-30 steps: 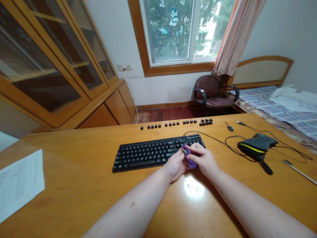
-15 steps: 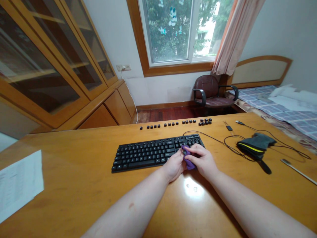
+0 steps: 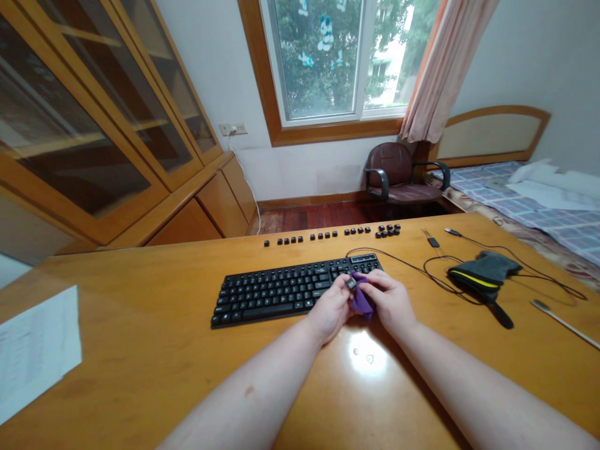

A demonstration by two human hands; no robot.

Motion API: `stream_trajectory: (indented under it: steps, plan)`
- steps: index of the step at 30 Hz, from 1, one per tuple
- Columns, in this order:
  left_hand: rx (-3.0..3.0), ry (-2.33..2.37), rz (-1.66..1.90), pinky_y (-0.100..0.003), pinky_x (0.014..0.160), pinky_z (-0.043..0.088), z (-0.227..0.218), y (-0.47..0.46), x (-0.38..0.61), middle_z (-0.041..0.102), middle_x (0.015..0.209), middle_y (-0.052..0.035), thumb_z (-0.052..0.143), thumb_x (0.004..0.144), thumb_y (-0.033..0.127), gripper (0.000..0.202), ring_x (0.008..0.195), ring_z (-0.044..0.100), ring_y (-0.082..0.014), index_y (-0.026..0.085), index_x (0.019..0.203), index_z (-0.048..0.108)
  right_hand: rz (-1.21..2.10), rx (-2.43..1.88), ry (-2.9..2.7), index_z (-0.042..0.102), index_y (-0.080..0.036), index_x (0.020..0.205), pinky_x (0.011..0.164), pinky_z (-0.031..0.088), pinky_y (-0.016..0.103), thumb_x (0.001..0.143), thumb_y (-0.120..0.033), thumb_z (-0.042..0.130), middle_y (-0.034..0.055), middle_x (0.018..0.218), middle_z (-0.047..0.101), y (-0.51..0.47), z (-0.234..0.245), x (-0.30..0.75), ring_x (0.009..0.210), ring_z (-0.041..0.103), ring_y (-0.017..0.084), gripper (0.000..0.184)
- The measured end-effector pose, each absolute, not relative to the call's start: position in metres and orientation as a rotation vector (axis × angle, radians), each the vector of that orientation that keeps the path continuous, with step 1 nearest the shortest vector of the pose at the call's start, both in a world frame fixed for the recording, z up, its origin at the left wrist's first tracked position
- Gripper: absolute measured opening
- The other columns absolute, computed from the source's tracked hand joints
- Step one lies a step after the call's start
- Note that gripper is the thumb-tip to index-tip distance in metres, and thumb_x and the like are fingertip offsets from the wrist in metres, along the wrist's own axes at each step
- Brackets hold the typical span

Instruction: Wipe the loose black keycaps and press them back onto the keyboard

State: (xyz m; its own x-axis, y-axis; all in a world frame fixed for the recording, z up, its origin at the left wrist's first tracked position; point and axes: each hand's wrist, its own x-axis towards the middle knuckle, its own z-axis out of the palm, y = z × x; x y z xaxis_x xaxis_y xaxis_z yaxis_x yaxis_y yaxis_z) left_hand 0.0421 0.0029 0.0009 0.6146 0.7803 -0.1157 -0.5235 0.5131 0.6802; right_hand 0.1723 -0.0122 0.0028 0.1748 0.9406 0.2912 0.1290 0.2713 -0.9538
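My left hand [image 3: 330, 307] pinches a small black keycap [image 3: 349, 283] in its fingertips, just in front of the right end of a black keyboard [image 3: 285, 290]. My right hand [image 3: 391, 302] is closed on a purple cloth [image 3: 361, 301] pressed against that keycap. Both hands meet over the wooden desk [image 3: 140, 350]. A row of loose black keycaps [image 3: 328, 234] lies along the desk's far edge behind the keyboard.
A sheet of paper [image 3: 35, 347] lies at the left edge. At right are a black and yellow pouch [image 3: 482, 275], a black cable [image 3: 422, 265] and a thin metal tool [image 3: 560, 320]. A brown chair [image 3: 398, 175] and a bed [image 3: 539, 200] stand beyond the desk.
The hands stay in the same spot; the fingers have shifted a little, the keycap now shows above the left fingertips and the cloth has turned in the right hand.
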Motion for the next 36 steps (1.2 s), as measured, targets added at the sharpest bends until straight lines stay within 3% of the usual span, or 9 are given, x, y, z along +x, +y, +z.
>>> stream_trajectory:
  steps: [4,7,13,18,22,26,30,33,36]
  plan:
    - [0.65,0.483,0.874,-0.027,0.08,0.041,0.0,0.003,0.044,0.061,0.093,-0.0032,0.068,0.07,0.035,0.037,0.086,0.057,-0.0151,0.02,0.102,0.055,0.858,-1.115,-1.307,0.071,-0.027,0.093,0.07,0.043,0.03,0.068,-0.025,0.069,0.0004,0.073,0.056,-0.013,0.001,0.17,0.071,0.052,0.015,0.025]
    - [0.718,0.513,0.887,-0.028,0.084,0.039,-0.005,0.004,0.043,0.062,0.1,-0.0045,0.066,0.072,0.033,0.034,0.09,0.057,-0.0158,0.019,0.103,0.058,0.883,-1.099,-1.308,0.071,-0.028,0.091,0.07,0.042,0.03,0.066,-0.023,0.071,0.0003,0.072,0.056,-0.013,0.001,0.169,0.071,0.052,0.015,0.026]
    - [0.724,0.536,0.878,-0.025,0.077,0.042,-0.011,0.007,0.041,0.062,0.099,-0.0044,0.067,0.071,0.035,0.034,0.086,0.057,-0.015,0.018,0.099,0.059,0.886,-1.102,-1.245,0.074,-0.025,0.076,0.058,0.042,0.028,0.067,-0.027,0.069,0.0006,0.065,0.054,-0.013,0.006,0.17,0.063,0.052,0.014,0.01]
    - [0.737,0.545,0.885,-0.026,0.077,0.042,-0.008,0.007,0.042,0.062,0.097,-0.0046,0.067,0.071,0.037,0.037,0.084,0.057,-0.0149,0.018,0.101,0.057,0.891,-1.109,-1.331,0.072,-0.025,0.088,0.062,0.044,0.028,0.071,-0.027,0.066,0.0014,0.072,0.058,-0.012,0.003,0.171,0.068,0.054,0.014,0.019]
    - [0.751,0.535,0.869,-0.023,0.067,0.041,-0.011,0.008,0.042,0.059,0.086,-0.0013,0.066,0.071,0.038,0.035,0.071,0.054,-0.0108,0.018,0.097,0.054,0.771,-1.079,-1.393,0.072,-0.023,0.078,0.065,0.044,0.029,0.072,-0.024,0.065,0.001,0.068,0.059,-0.009,0.002,0.173,0.067,0.055,0.015,0.009]
    - [0.77,0.517,0.814,-0.022,0.054,0.038,-0.014,0.011,0.041,0.045,0.064,0.0049,0.06,0.075,0.041,0.027,0.052,0.046,-0.0077,0.019,0.084,0.047,0.632,-1.172,-1.441,0.068,-0.021,0.074,0.067,0.043,0.031,0.076,-0.022,0.06,0.002,0.07,0.058,-0.007,0.006,0.18,0.069,0.055,0.016,0.008]
    - [0.759,0.468,0.782,-0.023,0.055,0.037,-0.01,0.012,0.038,0.04,0.061,0.0044,0.052,0.079,0.035,0.021,0.051,0.046,-0.0086,0.017,0.073,0.043,0.561,-1.1,-1.393,0.059,-0.02,0.065,0.074,0.044,0.033,0.075,-0.018,0.056,0.0026,0.078,0.055,-0.006,0.008,0.186,0.08,0.056,0.018,0.01]
    - [0.736,0.454,0.791,-0.024,0.054,0.036,-0.007,0.012,0.036,0.037,0.057,0.0044,0.046,0.079,0.031,0.02,0.049,0.045,-0.0091,0.017,0.066,0.041,0.626,-1.022,-1.37,0.056,-0.02,0.067,0.07,0.046,0.033,0.077,-0.016,0.049,0.0019,0.077,0.052,-0.005,0.007,0.189,0.074,0.055,0.017,0.012]
    - [0.723,0.469,0.771,-0.024,0.053,0.034,-0.005,0.011,0.036,0.033,0.051,0.0049,0.044,0.078,0.029,0.022,0.045,0.042,-0.0088,0.017,0.06,0.038,0.598,-1.03,-1.555,0.063,-0.021,0.082,0.07,0.046,0.033,0.078,-0.017,0.05,0.0037,0.082,0.056,-0.006,0.008,0.191,0.076,0.055,0.017,0.014]
